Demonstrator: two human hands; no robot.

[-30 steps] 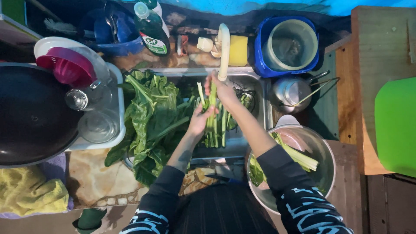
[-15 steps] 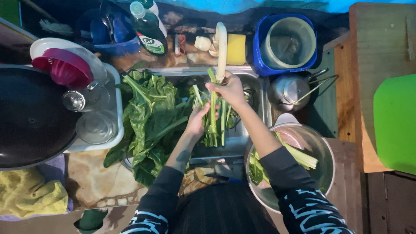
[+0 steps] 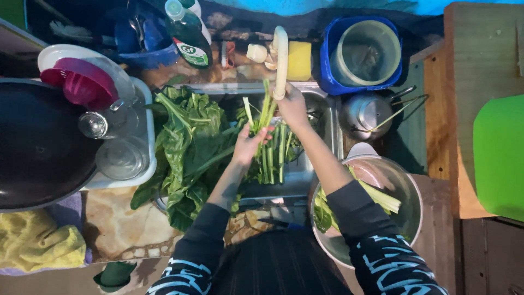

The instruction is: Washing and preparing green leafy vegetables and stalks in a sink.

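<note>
Starting at the left edge, a yellow crumpled cloth (image 3: 38, 243) lay at the counter's near corner, and a wide black pan (image 3: 38, 147) sat beside a white drying tray (image 3: 143, 169) stacked with a magenta plastic strainer (image 3: 82, 82) and clear glass lids. Next came the pile of broad dark-green leaves (image 3: 188, 147), spilling over the left rim of the steel sink (image 3: 303, 177).

Your left hand (image 3: 248, 145) was over the sink, fingers half curled and loosely closed around the bunch of long pale-green stalks (image 3: 270, 147), which hung in the basin just under the spout. Your right hand (image 3: 292, 104) was raised to the cream-coloured curved tap (image 3: 280, 60), fingers wrapped about its tip, with the tops of the stalks touching that hand.

To do this rinse well, I judged you would want the bunch fanned a little rather than squeezed tight, so water could reach between the stalks, and the cut ends kept low in the basin.

Right of the sink stood a small steel kettle (image 3: 363, 114), a blue square tub holding a clear round container (image 3: 363, 54), and, at the near right, a large steel bowl (image 3: 406, 191) with more trimmed stalks. A bright green cutting board (image 3: 499, 158) lay on the wooden top at the far right edge.
</note>
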